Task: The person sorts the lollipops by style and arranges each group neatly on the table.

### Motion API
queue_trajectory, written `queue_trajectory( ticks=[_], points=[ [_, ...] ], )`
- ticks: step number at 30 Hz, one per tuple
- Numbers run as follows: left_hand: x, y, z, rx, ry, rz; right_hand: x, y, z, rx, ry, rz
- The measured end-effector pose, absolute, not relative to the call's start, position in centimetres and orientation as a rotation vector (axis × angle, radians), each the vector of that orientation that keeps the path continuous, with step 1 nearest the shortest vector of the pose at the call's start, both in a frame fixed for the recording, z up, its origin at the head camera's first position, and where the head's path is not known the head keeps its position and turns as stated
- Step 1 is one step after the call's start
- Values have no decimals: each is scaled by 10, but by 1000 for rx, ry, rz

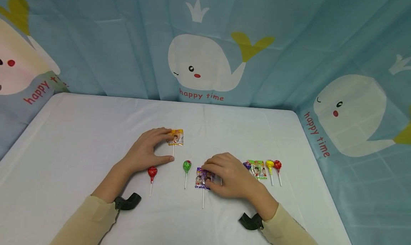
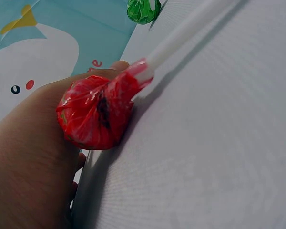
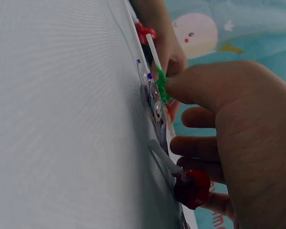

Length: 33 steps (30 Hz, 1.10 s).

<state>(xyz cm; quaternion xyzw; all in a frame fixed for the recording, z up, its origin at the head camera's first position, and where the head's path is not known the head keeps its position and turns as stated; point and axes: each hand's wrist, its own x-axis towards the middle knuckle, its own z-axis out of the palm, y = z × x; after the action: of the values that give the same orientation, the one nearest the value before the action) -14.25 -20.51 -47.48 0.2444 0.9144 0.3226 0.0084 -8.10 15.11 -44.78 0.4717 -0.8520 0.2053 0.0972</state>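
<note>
My left hand reaches forward over the table, its fingertips on an orange-wrapped lollipop and its thumb apart from them beside the stick. A red lollipop lies by that wrist, large in the left wrist view. My right hand hovers low at a purple-wrapped lollipop, fingertips and thumb over its right part; whether they press it I cannot tell. Under this hand lies another red lollipop, mostly hidden in the head view. Between the hands is a green lollipop.
Right of my right hand lie a partly hidden dark purple lollipop, a green wrapper, a yellow lollipop and a red one. A white cloth covers the table. A blue whale-print curtain stands behind it.
</note>
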Motion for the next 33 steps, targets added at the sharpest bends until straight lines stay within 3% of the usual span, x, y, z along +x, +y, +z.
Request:
queue_trajectory(
  ticks=[33],
  points=[
    [-142,-205,-474,769,2863,992,-78,155,-450,1400,-2525,561]
  ],
)
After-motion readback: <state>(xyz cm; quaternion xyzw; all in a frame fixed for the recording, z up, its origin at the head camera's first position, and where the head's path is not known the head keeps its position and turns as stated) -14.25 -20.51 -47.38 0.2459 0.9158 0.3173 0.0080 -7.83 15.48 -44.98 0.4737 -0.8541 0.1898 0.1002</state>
